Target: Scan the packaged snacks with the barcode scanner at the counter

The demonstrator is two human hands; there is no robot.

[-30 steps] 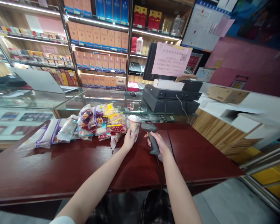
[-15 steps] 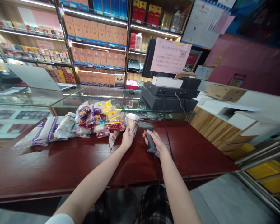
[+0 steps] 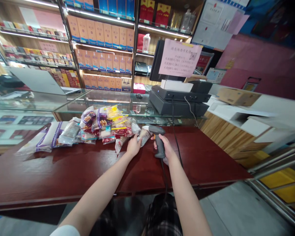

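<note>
A: Right hand [image 3: 166, 147] doing what?
B: Curled tight around a barcode scanner [image 3: 158, 142], over the counter [image 3: 64, 173].
A: Left hand [image 3: 133, 146]?
B: Fingers against a wrapped snack packet [image 3: 144, 135], beside the pile [image 3: 98, 126]. Can't tell if it's gripping.

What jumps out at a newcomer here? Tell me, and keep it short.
A heap of snack bags sits mid-frame on the dark red counter. Beside it, the right hand grips a black barcode scanner. Behind them, a pink notice hangs on a monitor, with shelves of orange boxes to its left.
</note>
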